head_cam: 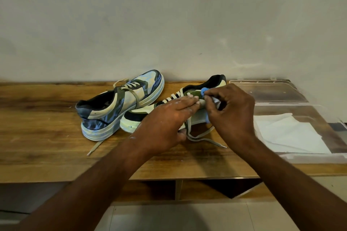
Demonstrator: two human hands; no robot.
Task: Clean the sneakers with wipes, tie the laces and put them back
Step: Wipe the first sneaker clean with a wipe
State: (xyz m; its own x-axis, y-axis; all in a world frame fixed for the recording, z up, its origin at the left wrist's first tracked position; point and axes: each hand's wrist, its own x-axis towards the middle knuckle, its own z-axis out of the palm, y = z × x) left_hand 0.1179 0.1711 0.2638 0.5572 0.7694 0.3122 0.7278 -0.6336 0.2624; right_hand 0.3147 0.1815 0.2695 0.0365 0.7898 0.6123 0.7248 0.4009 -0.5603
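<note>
- left sneaker [120, 105]: cream/olive, blue-smeared, upright on table, laces untied
- right sneaker [189, 99]: just beside it, laces [199, 135] loose
- wipe [203, 91]: blue-stained, on right sneaker's tongue

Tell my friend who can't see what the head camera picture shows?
A person's right hand rubs a blue-stained wipe on a sneaker while the left hand steadies it. A second sneaker sits beside it on a wooden table, laces untied.
</note>
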